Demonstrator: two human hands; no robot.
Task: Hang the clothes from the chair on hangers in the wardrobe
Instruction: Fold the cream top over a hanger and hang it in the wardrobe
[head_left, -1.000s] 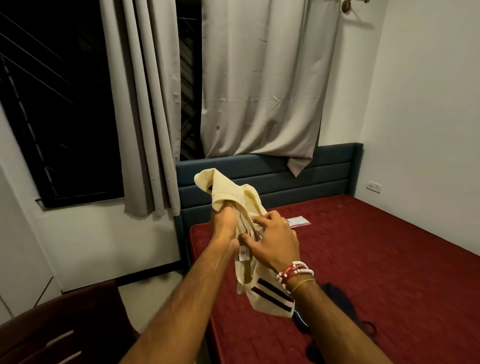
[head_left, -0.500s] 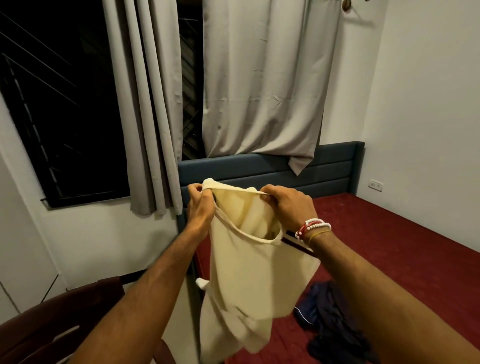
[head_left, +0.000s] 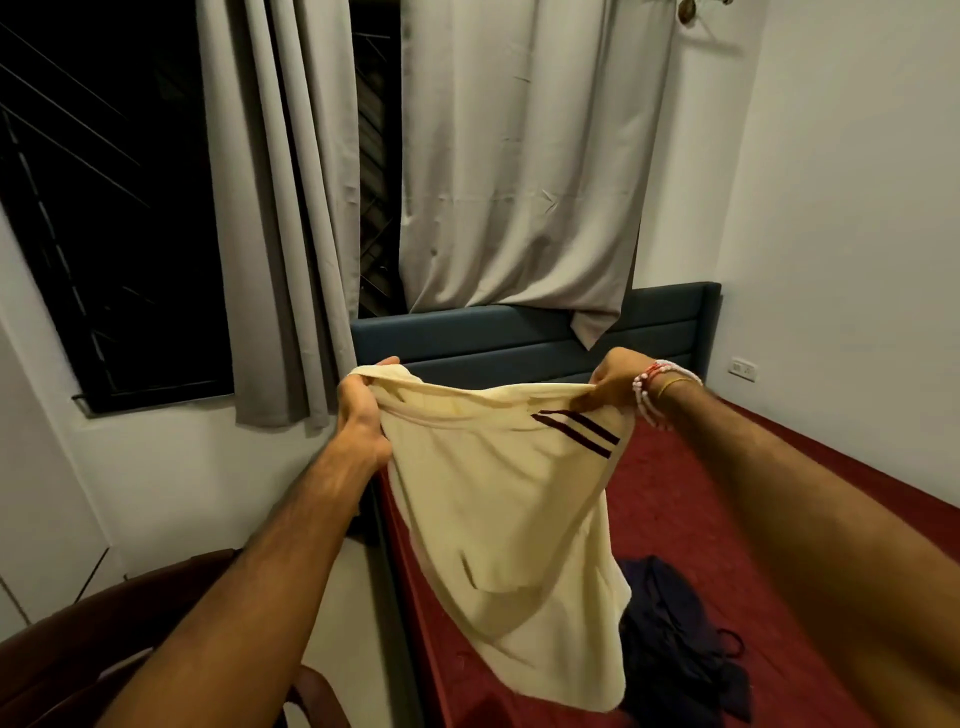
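Above bed (head_left: 727, 519), left hand (head_left: 363, 410) and right hand (head_left: 615, 382) grip shirt (head_left: 498, 499) top.

Stretched shirt (head_left: 493, 499) fills centre; curtains (head_left: 519, 182), headboard (head_left: 467, 338) behind; free room over bed (head_left: 701, 519).

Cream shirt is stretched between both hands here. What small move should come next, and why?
Probably turn to fetch a hanger from the wardrobe. The left hand and right hand grip the cream shirt spread by its top edge, and no hanger or wardrobe is in view.
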